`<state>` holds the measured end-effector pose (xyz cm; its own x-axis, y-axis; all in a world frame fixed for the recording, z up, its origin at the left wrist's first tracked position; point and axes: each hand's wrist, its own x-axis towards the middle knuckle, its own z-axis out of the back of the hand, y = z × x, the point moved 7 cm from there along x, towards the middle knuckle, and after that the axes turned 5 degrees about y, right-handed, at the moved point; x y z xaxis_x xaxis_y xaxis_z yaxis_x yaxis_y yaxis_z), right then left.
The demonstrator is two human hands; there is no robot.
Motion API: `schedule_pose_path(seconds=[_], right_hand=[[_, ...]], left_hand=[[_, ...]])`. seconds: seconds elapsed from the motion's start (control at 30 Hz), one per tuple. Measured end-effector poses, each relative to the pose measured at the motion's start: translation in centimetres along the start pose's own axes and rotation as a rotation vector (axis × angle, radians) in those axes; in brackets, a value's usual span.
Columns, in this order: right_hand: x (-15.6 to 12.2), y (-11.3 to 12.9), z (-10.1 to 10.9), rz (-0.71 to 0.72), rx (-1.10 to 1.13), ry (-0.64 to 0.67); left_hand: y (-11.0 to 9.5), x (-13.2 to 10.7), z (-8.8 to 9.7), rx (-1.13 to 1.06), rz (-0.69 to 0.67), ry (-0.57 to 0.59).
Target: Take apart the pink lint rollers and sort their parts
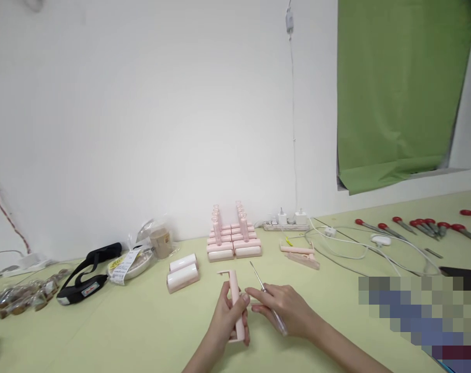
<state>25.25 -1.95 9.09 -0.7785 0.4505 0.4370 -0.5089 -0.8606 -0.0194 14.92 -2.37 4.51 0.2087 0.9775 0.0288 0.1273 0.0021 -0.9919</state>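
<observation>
My left hand (229, 316) is closed around a pale pink plastic frame (235, 298), which stands nearly upright with a short arm at its top. A slim screwdriver (277, 317) with a clear handle lies in my right hand (291, 311), its metal tip pointing up and away to the left. The fingertips of my right hand are close to the frame; whether they touch it I cannot tell. Beyond my hands stand two rows of pink lint rollers (240, 242) with upright handles. Two white rolls (183, 277) lie left of the frame. Loose pink parts (301, 255) lie to the right.
A power strip (272, 226) with chargers sits against the wall, and white cables (347, 248) trail rightward. Several red-ended grey tools (404, 225) lie at the right. On the left are a black strap (89, 285), a wrapped bowl (136, 264) and a bagged cup (161, 243).
</observation>
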Motion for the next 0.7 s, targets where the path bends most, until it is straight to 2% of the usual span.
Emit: schedule_pose_path(seconds=[0.1, 0.2, 0.27, 0.4, 0.47, 0.63, 0.7], right_hand=[[0.1, 0.0, 0.4, 0.013, 0.122, 0.129], [0.1, -0.1, 0.6, 0.037, 0.22, 0.168], [0.2, -0.4, 0.4, 0.015, 0.236, 0.131], [-0.1, -0.9, 0.2, -0.045, 0.133, 0.002], [-0.4, -0.6, 0.4, -0.023, 0.116, -0.002], [-0.7, 0.6, 2.0, 0.095, 0.233, 0.096], [-0.5, 0.9, 2.6, 0.126, 0.254, 0.065]], left_hand=[[0.4, -0.4, -0.5, -0.016, 0.1, 0.11], [0.4, -0.5, -1.1, -0.074, 0.138, 0.2], [0.3, -0.1, -1.0, -0.096, 0.1, 0.158], [0.3, 0.5, -0.4, -0.093, -0.015, -0.036], [0.2, 0.1, -0.5, -0.066, -0.012, -0.044], [-0.6, -2.2, -1.5, 0.047, 0.131, 0.123], [-1.4, -2.7, -1.8, 0.074, 0.111, 0.167]])
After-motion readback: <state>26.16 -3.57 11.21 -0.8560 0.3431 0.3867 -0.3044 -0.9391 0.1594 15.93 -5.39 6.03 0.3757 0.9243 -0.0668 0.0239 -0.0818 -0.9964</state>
